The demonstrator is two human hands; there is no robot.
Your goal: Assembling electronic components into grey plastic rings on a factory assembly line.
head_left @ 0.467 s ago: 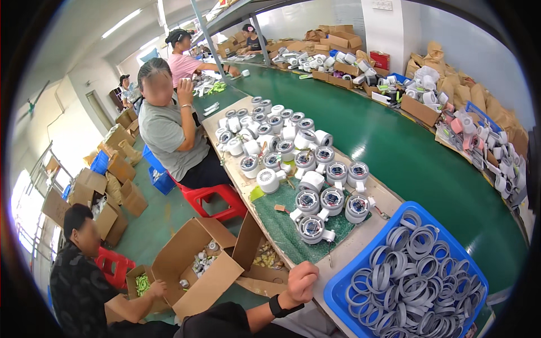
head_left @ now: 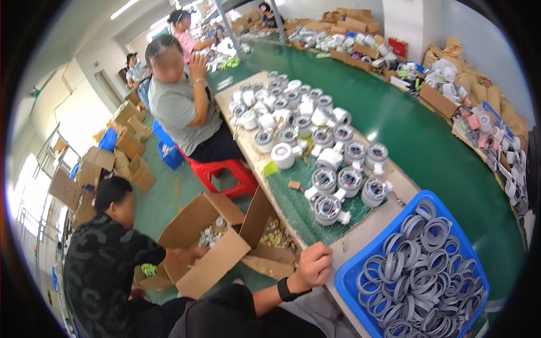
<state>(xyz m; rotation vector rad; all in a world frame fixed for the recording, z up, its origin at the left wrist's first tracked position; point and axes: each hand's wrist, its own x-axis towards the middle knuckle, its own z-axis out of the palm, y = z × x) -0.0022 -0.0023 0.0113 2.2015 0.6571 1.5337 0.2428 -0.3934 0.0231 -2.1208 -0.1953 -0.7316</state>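
Note:
My left hand, with a dark watch band on its wrist, is curled into a fist at the near edge of the table. Nothing shows in its fingers. Just right of it stands a blue plastic basket heaped with grey rings. Beyond the hand, round white motor housings with exposed circuit parts sit on a green bubble-wrap sheet. Many more white housings crowd the table further back. My right hand is out of view.
An open cardboard box holding small white parts stands on the floor at left. A person in black reaches into it. Another person in grey sits on a red stool by the table. A long green surface runs alongside.
The view has shifted slightly. The person in black has leaned forward, reaching further into the cardboard box. My left hand stays closed at the table edge.

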